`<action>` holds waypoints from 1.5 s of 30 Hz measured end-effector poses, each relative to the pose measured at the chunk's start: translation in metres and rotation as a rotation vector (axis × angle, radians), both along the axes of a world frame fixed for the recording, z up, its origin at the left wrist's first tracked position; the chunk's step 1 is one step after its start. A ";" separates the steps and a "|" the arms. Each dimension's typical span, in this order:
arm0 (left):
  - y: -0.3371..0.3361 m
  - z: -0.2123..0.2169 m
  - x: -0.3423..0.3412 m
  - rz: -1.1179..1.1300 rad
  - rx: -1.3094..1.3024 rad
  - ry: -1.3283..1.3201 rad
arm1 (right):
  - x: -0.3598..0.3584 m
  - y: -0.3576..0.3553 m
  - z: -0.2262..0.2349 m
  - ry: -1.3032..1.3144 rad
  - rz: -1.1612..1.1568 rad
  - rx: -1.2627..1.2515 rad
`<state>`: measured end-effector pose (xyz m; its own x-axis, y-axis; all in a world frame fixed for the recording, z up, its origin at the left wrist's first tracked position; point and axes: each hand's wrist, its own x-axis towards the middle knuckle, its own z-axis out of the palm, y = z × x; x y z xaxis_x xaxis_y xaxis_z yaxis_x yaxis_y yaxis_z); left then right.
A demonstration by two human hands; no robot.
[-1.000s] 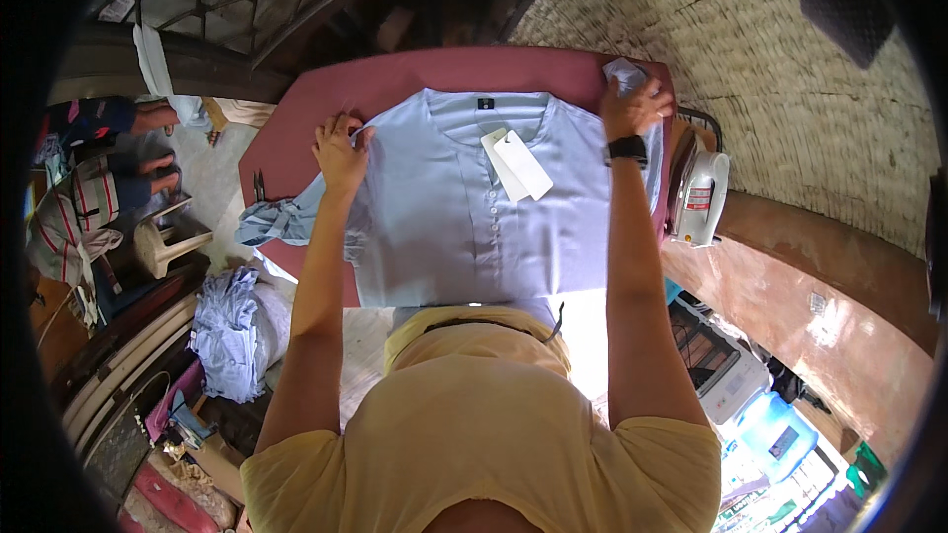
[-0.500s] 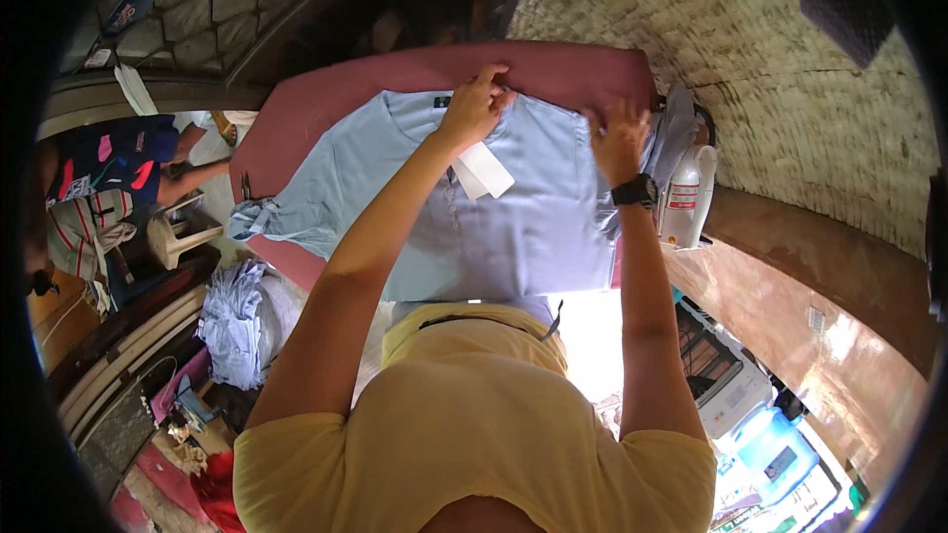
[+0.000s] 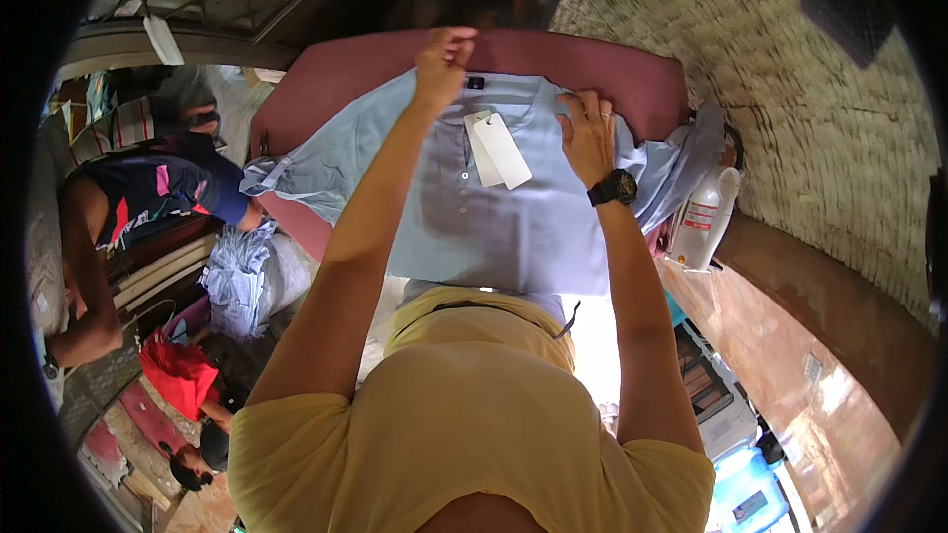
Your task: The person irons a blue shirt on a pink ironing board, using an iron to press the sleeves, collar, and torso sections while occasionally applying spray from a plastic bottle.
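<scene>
One blue shirt [image 3: 538, 227]: right hand [image 3: 591, 146] on it, left hand [image 3: 441, 69] near collar [image 3: 509, 85]; cannot tell either grip.

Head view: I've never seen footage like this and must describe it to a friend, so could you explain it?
There is no machine here: a person in a yellow top works bare-handed. The wide, bending picture comes from a camera on that person's head, looking down.

On a maroon padded surface lies a light blue shirt, front up, with white tags at its neckline. An iron stands by the right edge.

The right hand is at the shirt's right shoulder; its exact grip is unclear. The left hand, blurred, is beside the collar, holding nothing I can make out.
</scene>
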<state>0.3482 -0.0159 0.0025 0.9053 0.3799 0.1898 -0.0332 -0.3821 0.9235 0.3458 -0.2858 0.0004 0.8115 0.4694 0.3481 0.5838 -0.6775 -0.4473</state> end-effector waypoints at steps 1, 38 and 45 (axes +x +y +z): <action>0.022 0.001 -0.003 0.038 0.044 0.004 | 0.003 0.002 -0.002 0.023 -0.035 -0.001; -0.001 0.018 -0.110 0.073 0.196 0.289 | -0.021 0.029 0.025 0.225 -0.123 0.210; -0.082 0.010 -0.102 0.249 0.647 0.360 | -0.029 0.024 0.002 0.146 -0.074 0.115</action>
<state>0.2462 -0.0979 0.0128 0.8557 0.4940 0.1543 0.3835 -0.8054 0.4519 0.3172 -0.2622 0.0028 0.8880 0.3706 0.2722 0.4577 -0.6560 -0.6002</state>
